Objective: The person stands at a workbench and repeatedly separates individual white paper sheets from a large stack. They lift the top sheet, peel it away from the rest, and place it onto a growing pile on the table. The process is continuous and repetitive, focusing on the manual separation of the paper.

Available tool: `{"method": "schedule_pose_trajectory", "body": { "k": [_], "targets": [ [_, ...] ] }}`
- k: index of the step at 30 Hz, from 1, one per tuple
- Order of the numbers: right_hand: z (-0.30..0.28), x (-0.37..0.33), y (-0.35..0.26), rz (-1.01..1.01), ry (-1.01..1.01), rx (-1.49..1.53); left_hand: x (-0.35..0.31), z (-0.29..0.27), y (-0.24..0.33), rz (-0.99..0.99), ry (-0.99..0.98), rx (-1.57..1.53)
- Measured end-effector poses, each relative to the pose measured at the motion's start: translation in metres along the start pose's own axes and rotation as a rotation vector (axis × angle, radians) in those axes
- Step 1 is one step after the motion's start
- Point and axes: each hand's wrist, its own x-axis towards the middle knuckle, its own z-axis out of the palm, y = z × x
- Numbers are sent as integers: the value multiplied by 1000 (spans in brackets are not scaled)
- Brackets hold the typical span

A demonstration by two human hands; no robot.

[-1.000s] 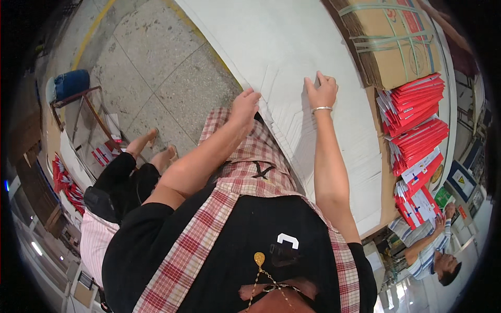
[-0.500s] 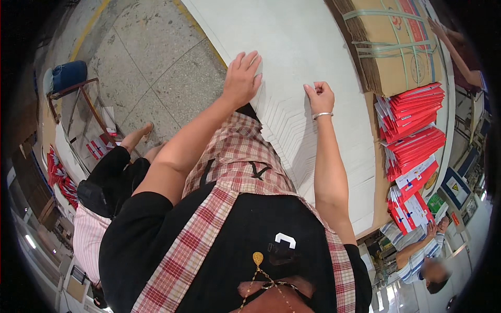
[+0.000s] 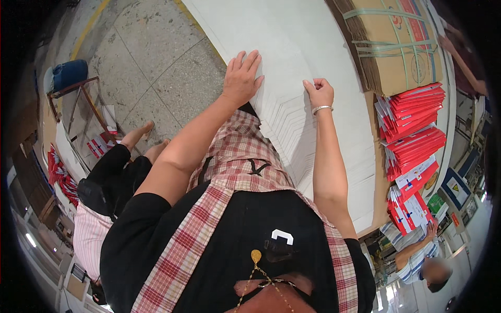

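Observation:
White paper sheets point(image 3: 284, 128) lie overlapped in a stepped fan on the table in front of me, their edges showing as rows of bent lines. My left hand point(image 3: 241, 81) rests at the left edge of the paper, palm down with the fingers stretched out. To the right of the fan, my right hand point(image 3: 321, 95) has thumb and curled fingers pinched together at a sheet's edge. How much paper is between those fingertips is too small to make out. A bracelet point(image 3: 322, 108) circles my right wrist.
A strapped bundle of flat brown cardboard point(image 3: 396, 47) sits at the far right. Nearer are stacks of red-and-white packets point(image 3: 415, 148). A co-worker point(image 3: 417, 255) is at lower right, another person point(image 3: 91, 229) at left. A blue container point(image 3: 70, 74) tops a metal frame.
My right hand has shifted very slightly, and the fanned edges near it lie a little differently. My left hand stays almost in place. The co-worker's arm at far right has moved.

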Motion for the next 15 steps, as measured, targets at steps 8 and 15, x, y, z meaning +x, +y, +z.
{"method": "schedule_pose_trajectory", "body": {
  "k": [8, 15],
  "targets": [
    [6, 2, -28, -137, 115, -30, 2, -1, -5, -41, 103, -135],
    [19, 10, -28, 10, 151, 25, 3, -3, -4, -11, 37, -48]
  ]
}}
